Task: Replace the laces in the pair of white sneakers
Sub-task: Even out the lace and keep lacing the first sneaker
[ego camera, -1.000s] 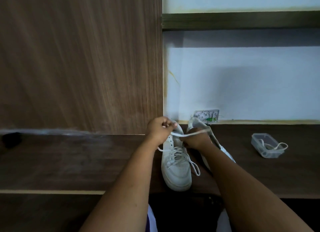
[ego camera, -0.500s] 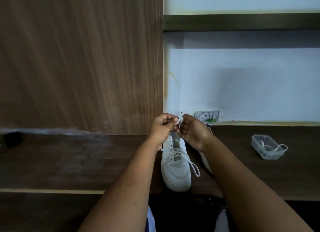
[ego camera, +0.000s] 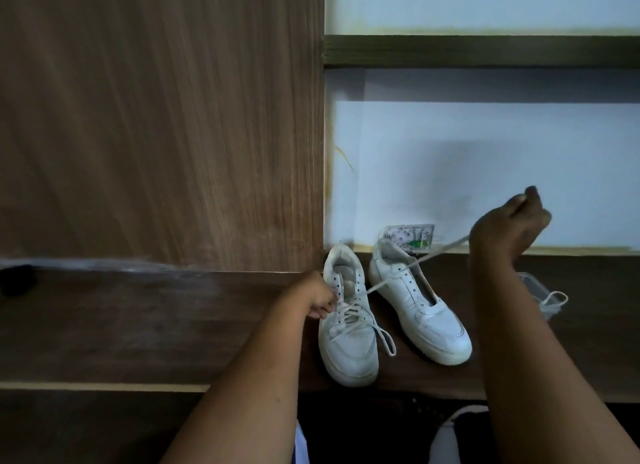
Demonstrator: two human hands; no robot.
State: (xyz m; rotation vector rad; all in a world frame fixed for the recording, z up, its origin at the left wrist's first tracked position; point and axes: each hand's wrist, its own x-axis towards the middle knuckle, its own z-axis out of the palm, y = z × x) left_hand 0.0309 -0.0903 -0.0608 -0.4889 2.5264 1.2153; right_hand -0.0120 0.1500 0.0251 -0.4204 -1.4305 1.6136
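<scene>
The left hand (ego camera: 317, 299) is pinching the laced sneaker (ego camera: 348, 320) at its eyelets; the right hand (ego camera: 507, 230) is pinching the lace (ego camera: 414, 264) taut, raised. The unlaced sneaker (ego camera: 417, 299) is lying right, on the dark wooden table (ego camera: 138, 325). The right forearm is partly hiding a clear container (ego camera: 540, 292).

sneakers (ego camera: 349, 339): white, smooth leather-like uppers with a matt sheen; the second (ego camera: 420, 304) at 3 o'clock of the first looks the same
lace (ego camera: 415, 263): flat woven cloth, off-white, matt
desk (ego camera: 138, 325): dark wood-grain top, faintly glossy
panel (ego camera: 156, 124): brown wood veneer, fine streaked grain, matt
container (ego camera: 535, 287): clear, smooth plastic
wall (ego camera: 485, 159): pale paint, matt
</scene>
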